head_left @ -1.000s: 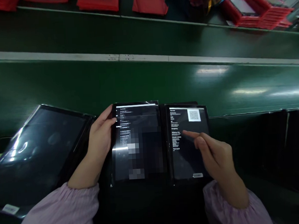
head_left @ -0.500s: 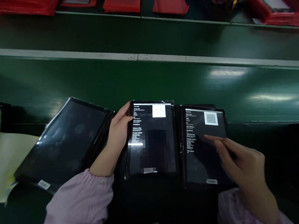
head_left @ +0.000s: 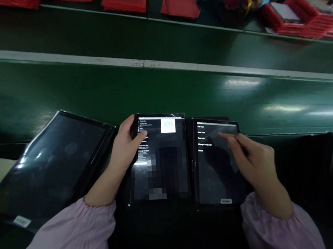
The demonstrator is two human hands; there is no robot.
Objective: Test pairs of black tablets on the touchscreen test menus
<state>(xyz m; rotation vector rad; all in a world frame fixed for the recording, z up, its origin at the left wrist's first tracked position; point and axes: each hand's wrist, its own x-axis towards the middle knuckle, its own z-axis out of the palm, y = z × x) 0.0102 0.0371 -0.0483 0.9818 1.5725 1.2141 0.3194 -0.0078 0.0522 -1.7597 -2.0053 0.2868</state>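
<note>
Left hand (head_left: 125,144) grips tablet (head_left: 159,151); right hand (head_left: 254,158), empty, extends 1 finger, menu tablet (head_left: 214,166) beneath it: tap lightly, keeping curled fingers clear

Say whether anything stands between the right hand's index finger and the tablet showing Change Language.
Nothing visible does: the right hand points its index finger over the right tablet, with no object between; whether it touches is unclear. The left hand, gripping the middle tablet by its left edge, is out of the way.

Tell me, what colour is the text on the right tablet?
The text on the right tablet is white; best seen in the head view.
</note>
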